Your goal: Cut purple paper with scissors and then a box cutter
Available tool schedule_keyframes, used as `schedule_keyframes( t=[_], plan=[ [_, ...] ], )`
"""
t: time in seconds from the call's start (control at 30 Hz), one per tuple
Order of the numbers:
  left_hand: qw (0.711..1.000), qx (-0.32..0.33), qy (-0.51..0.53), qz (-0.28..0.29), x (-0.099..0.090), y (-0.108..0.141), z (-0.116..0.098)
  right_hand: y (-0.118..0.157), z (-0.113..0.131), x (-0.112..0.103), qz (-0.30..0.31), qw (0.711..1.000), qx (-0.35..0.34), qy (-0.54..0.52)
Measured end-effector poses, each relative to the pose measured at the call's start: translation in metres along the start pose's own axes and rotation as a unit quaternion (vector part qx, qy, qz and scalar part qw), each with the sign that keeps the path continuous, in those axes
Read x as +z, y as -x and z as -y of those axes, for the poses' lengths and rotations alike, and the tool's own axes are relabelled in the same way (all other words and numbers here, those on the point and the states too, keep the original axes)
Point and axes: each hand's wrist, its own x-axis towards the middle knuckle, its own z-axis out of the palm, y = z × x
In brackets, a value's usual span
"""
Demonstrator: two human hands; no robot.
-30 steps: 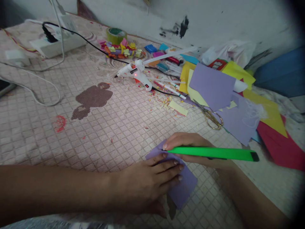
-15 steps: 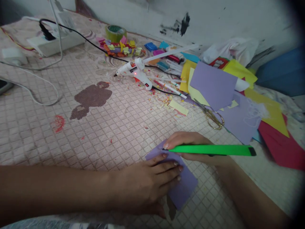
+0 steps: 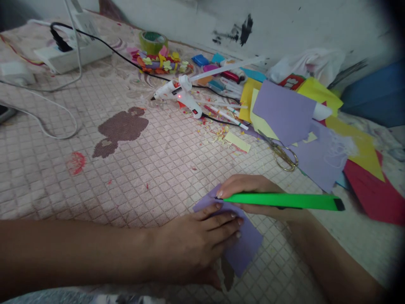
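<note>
Device: dark flat slab (image 3: 5, 113), cut off by the left edge, so what it is cannot be told.
Power strip: long white plastic power strip (image 3: 58, 61) with a black plug (image 3: 60, 43) in it and pale cables around it.
Cloth: pinkish quilted tablecloth (image 3: 152, 156) bearing a red smudge (image 3: 77, 163) and a dark brown patch (image 3: 123, 126).
Tape: yellow-green tape roll (image 3: 153, 43), its lower part hidden by small multicoloured paper cutouts (image 3: 166, 65).
Glue gun: white glue gun (image 3: 186, 103) lying on its side, red light lit, a translucent stick out of its back.
Left hand: bare left hand (image 3: 199, 238), fingers extended and laid flat on the paper, thumb mostly out of sight.
Paper: small purple paper piece (image 3: 245, 245) on the tablecloth, under the left fingers, partly covered by both hands.
Right hand: bare right hand (image 3: 253, 188), closed on the tool, close by the left fingers; whether the hands touch is hard to tell.
Tool: long bright-green tool with black ends (image 3: 287, 201), its front tip at the paper, too small to make out.
Scissors: gold-handled metal scissors (image 3: 283, 157), partly open, by the sheets.
Sheets: overlapping purple, yellow and red sheets (image 3: 281, 112), partly hiding one another.
Bag: crumpled whitish plastic bag (image 3: 311, 63), lower part covered.
Right edge: blue object (image 3: 375, 99), blurred and fading into darkness.
</note>
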Motion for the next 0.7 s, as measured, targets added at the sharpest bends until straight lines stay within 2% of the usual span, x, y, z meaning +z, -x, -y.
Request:
schedule_keyframes(
  t=[0.17, 0.3, 0.7],
  plan=[
    [1.000, 0.012, 0.001, 0.001, -0.0030, 0.0001, 0.0020, -0.0001, 0.0016, 0.0001, -0.004, 1.000, 0.003, -0.006],
    [0.999, 0.038, 0.016, -0.030, 0.0003, 0.0013, 0.0044, 0.0008, 0.0001, -0.0008, -0.004, 1.000, 0.007, -0.011],
    [0.998, 0.026, 0.036, -0.036, 0.0050, 0.0022, 0.0026, 0.0012, -0.0027, -0.0011, -0.002, 1.000, 0.011, -0.012]
  ],
)
